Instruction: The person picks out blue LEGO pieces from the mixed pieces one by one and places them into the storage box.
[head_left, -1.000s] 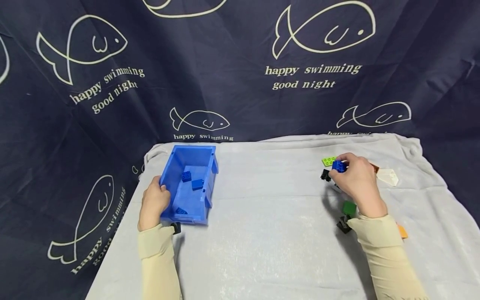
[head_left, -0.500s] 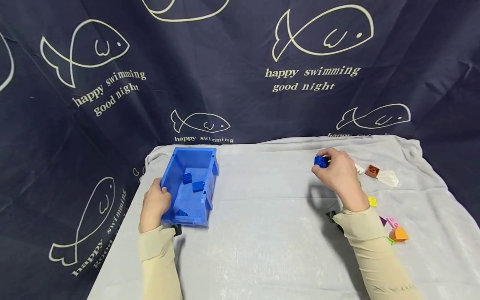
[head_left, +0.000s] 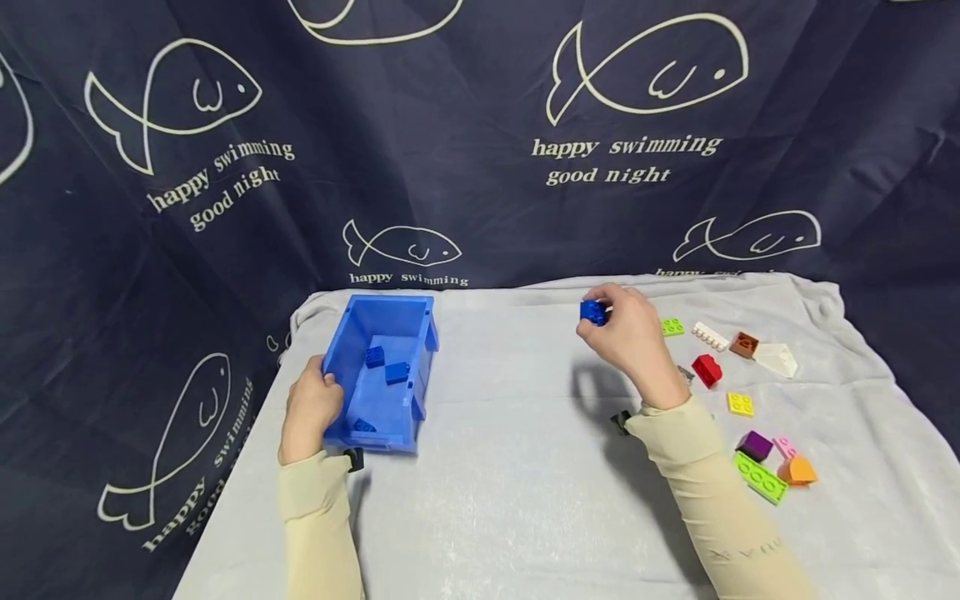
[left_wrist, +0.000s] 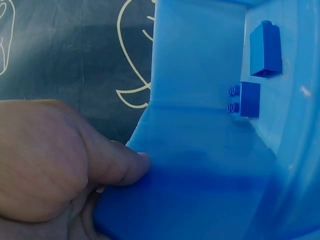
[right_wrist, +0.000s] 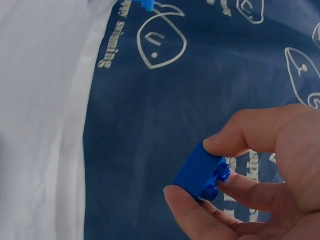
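My left hand (head_left: 312, 405) grips the left wall of a blue plastic bin (head_left: 384, 313), its thumb over the rim in the left wrist view. Inside lie several blue bricks: a studded one (left_wrist: 250, 99), a taller one (left_wrist: 266, 49) beside it, and another (head_left: 363, 425) near the front wall. Raised above the cloth, my right hand (head_left: 628, 340) pinches a blue building brick (right_wrist: 200, 171) between thumb and fingertips, its studs turned toward the palm in the right wrist view.
Loose bricks lie on the right of the white cloth (head_left: 495, 467): red (head_left: 707, 370), yellow (head_left: 740, 404), brown (head_left: 745, 344), purple (head_left: 754, 446), orange (head_left: 798, 471), long green (head_left: 761, 478) and white (head_left: 776, 358). A dark fish-print curtain (head_left: 495, 117) hangs behind.
My right hand has carried the blue brick left from the loose bricks toward the middle, uncovering several of them. My left hand keeps its hold on the bin.
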